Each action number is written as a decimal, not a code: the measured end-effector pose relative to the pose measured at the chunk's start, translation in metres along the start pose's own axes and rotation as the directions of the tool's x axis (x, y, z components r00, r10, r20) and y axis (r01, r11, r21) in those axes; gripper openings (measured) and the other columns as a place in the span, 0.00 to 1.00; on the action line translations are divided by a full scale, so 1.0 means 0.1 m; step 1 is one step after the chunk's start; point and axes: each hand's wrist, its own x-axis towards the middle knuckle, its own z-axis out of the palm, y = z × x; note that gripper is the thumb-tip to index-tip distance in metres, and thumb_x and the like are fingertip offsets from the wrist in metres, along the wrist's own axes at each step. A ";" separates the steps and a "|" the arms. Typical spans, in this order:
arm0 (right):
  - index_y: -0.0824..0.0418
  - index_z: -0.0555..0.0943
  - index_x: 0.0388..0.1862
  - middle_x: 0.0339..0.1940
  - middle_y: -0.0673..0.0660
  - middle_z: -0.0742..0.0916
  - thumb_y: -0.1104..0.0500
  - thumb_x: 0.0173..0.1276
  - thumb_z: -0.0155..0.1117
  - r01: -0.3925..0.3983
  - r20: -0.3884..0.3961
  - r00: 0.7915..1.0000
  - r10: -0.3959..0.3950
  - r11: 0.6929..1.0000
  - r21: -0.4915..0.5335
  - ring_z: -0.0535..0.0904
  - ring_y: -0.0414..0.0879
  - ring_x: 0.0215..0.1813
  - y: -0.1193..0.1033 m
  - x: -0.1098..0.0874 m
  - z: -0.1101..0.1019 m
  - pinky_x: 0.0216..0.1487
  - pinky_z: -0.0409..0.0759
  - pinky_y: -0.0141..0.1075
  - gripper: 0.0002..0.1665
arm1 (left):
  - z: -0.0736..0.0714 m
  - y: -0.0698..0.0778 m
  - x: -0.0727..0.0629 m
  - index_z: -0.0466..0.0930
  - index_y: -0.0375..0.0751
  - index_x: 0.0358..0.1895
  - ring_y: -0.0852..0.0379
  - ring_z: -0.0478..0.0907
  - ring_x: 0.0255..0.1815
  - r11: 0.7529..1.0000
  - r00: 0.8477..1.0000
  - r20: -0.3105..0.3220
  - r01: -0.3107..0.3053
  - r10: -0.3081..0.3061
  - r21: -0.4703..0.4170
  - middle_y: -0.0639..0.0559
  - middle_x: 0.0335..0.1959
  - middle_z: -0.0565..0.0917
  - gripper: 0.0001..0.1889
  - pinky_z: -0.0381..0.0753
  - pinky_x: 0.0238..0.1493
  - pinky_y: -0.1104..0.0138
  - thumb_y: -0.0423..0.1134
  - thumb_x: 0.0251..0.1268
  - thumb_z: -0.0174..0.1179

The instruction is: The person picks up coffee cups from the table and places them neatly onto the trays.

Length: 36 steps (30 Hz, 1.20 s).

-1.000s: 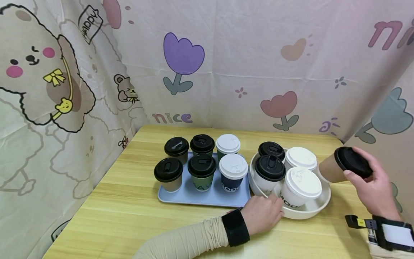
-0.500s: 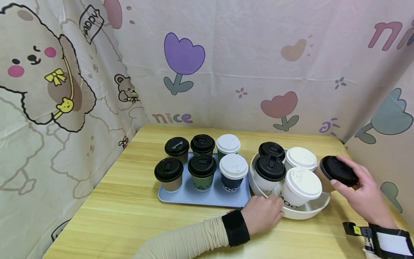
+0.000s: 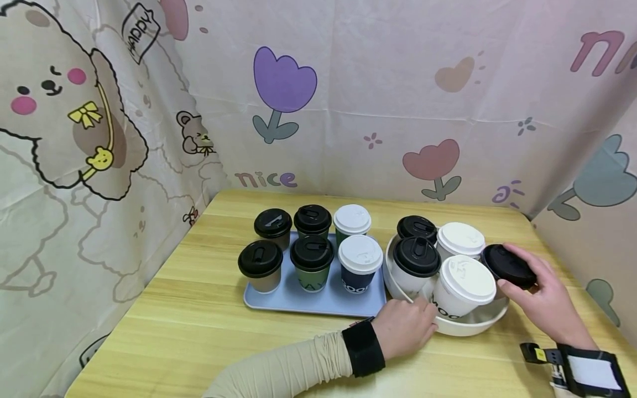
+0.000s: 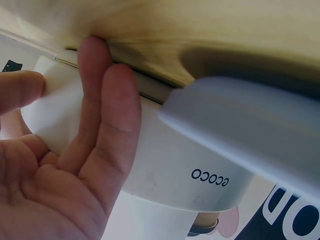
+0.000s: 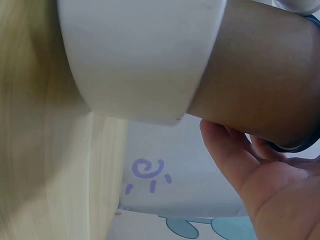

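Note:
My right hand grips a brown paper coffee cup by its black lid at the right side of a round white basin. In the right wrist view the brown cup reaches down behind the basin's wall, fingers and thumb around its upper part. In the head view its body is mostly hidden. My left hand holds the basin's near left edge; in the left wrist view its fingers lie along the outer wall. Two white-lidded cups and two black-lidded cups stand in the basin.
Left of the basin, almost against it, lies a blue tray bearing several lidded coffee cups, some with black lids, others with white lids. A patterned cloth hangs behind and beside the wooden table.
My right hand has moved left and down with the brown coffee cup, from beyond the basin's right rim into its right side. My left hand has stayed on the basin.

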 end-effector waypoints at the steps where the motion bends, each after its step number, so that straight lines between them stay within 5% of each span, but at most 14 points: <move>1: 0.50 0.68 0.80 0.66 0.32 0.68 0.64 0.69 0.70 -0.003 0.008 1.000 0.003 1.000 0.004 0.65 0.32 0.55 0.01 0.00 0.00 0.43 0.68 0.17 0.42 | 0.00 0.00 0.00 0.79 0.53 0.40 0.69 0.75 0.20 1.000 1.000 0.002 0.001 -0.001 -0.004 0.62 0.30 0.76 0.11 0.69 0.17 0.74 0.54 0.78 0.56; 17: 0.47 0.64 0.82 0.70 0.33 0.68 0.60 0.72 0.70 -0.052 0.096 0.994 0.052 0.999 0.000 0.69 0.25 0.53 0.11 0.02 -0.05 0.44 0.71 0.17 0.43 | -0.01 0.00 0.00 0.80 0.54 0.41 0.69 0.74 0.19 1.000 1.000 -0.002 0.003 -0.003 0.006 0.62 0.30 0.76 0.11 0.70 0.17 0.74 0.55 0.77 0.56; 25: 0.43 0.66 0.81 0.74 0.67 0.71 0.52 0.71 0.71 -0.046 0.174 0.983 0.067 0.991 -0.124 0.62 0.27 0.58 0.09 0.03 -0.05 0.46 0.63 0.24 0.43 | -0.01 0.00 0.00 0.79 0.53 0.40 0.69 0.74 0.19 1.000 1.000 -0.001 0.001 -0.001 0.004 0.62 0.30 0.76 0.11 0.70 0.18 0.74 0.54 0.78 0.56; 36: 0.43 0.63 0.83 0.72 0.68 0.71 0.53 0.72 0.70 -0.015 0.219 0.975 0.038 0.994 -0.107 0.59 0.24 0.59 0.08 0.05 -0.03 0.46 0.65 0.23 0.43 | -0.01 0.00 0.00 0.80 0.54 0.40 0.69 0.75 0.20 1.000 1.000 0.012 0.013 -0.013 0.008 0.62 0.30 0.77 0.12 0.70 0.17 0.74 0.55 0.78 0.56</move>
